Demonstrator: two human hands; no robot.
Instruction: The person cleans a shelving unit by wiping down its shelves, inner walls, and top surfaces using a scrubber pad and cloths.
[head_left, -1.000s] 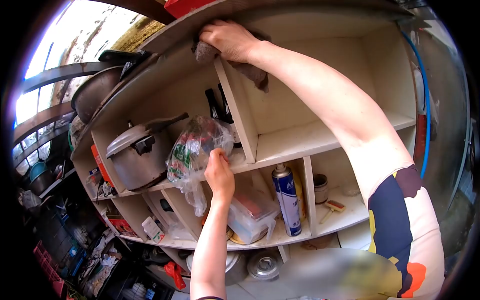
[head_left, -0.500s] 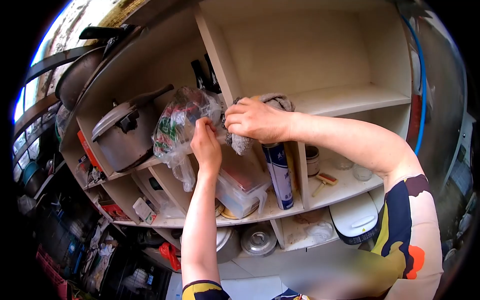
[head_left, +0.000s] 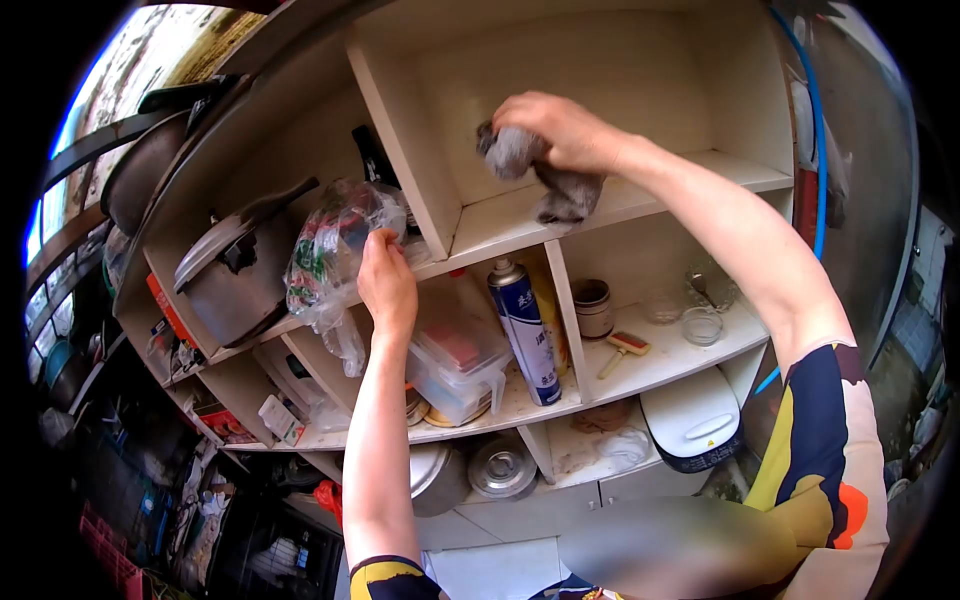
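Note:
My right hand point(head_left: 560, 130) grips a crumpled grey cloth point(head_left: 570, 192), held up in front of the upper right shelf compartment point(head_left: 610, 70). Part of the cloth hangs below my fingers, near that compartment's front edge. Farther left, my left hand point(head_left: 387, 285) is closed on the edge of a clear plastic bag point(head_left: 345, 225) with red and green contents. The bag sits at the front of the neighbouring compartment, its loose end drooping over the shelf edge. Fingertips of my left hand are partly hidden from view.
A pressure cooker point(head_left: 235, 280) stands left of the bag. Below are a blue and white spray can point(head_left: 525, 335), a clear plastic box point(head_left: 455, 365), a brush point(head_left: 622, 350), a jar point(head_left: 592, 308) and a glass dish point(head_left: 702, 326). A white appliance point(head_left: 690, 415) sits lower right.
My right hand has lifted the grey cloth up and right, from beside the divider to the upper compartment. My left hand stays at the bag. The whole view has shifted slightly.

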